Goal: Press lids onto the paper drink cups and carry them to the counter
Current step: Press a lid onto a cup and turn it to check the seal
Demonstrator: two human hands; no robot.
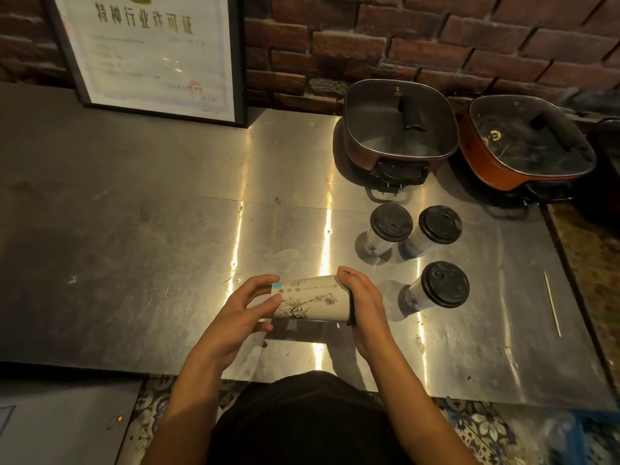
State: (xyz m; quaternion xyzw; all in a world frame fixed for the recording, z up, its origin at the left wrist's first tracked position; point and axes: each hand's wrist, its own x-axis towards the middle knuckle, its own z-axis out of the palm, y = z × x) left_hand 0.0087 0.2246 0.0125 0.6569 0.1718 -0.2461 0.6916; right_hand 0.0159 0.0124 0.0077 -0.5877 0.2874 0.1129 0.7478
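A paper cup (312,300) lies sideways just above the bench (167,213), the left grip (248,307) curled round its base, the right grip (365,297) cupping its black lid (351,308); three lidded cups (443,286) stand near on the right

The person wears a black top (302,421), short enough in the sleeve to leave both forearms (188,391) bare.

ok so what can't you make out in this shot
Head view only.
Lid of the held cup: mostly under the right hand.
Contents of the three standing cups: lids cover them.
Certificate small print: too blurred.
Dark thing at right edge: cut off.
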